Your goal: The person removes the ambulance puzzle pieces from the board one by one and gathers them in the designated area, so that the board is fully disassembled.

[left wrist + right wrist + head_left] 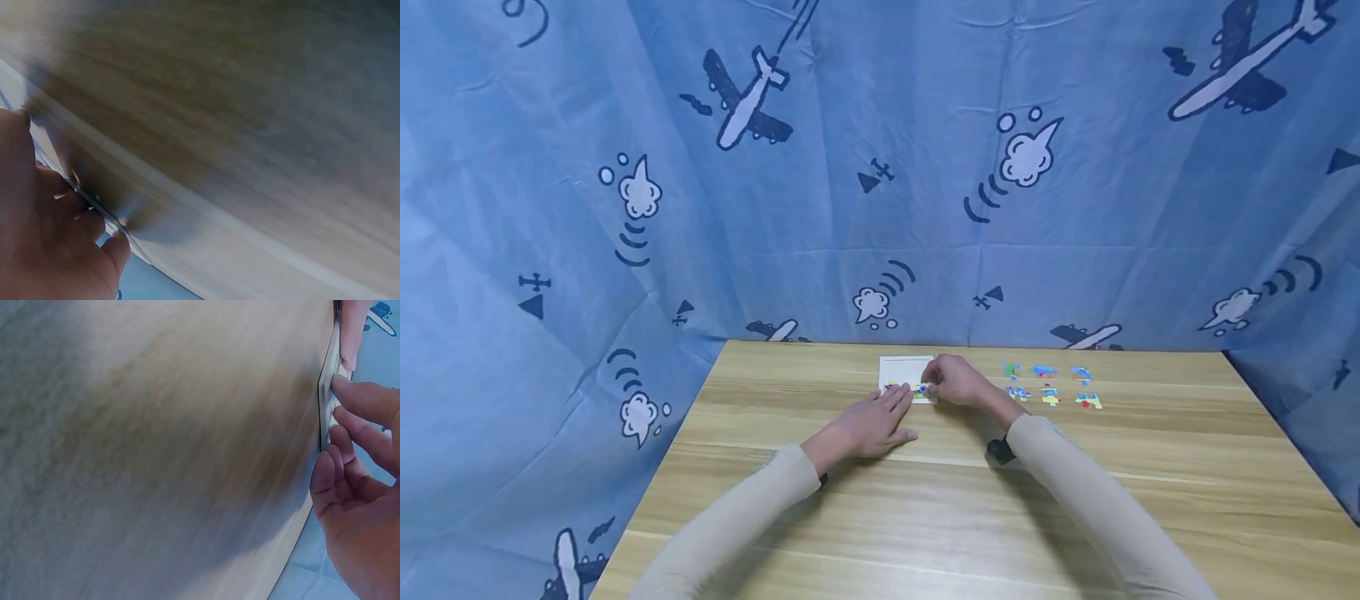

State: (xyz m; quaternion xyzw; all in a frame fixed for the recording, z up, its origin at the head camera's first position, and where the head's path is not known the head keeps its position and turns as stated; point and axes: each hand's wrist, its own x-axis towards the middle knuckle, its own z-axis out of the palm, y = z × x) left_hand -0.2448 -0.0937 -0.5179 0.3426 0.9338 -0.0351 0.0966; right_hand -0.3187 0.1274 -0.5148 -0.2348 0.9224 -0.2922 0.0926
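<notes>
A white puzzle board (904,367) lies near the back of the table, with colourful puzzle pieces along its front part. My left hand (872,423) rests with extended fingers on the front left of the board, covering some of the pieces. At the board's right side, my right hand (957,381) has curled fingers and pinches a small puzzle piece (922,388) against the board. In the right wrist view, the thumb (365,400) is at the board's edge (325,400). The hand hides part of the piece.
Several loose puzzle pieces (1051,400) lie in two rows to the right of the board. The wooden table (910,517) extends forward and to both sides. A blue curtain (925,208) printed with aeroplanes hangs right behind the table's back edge.
</notes>
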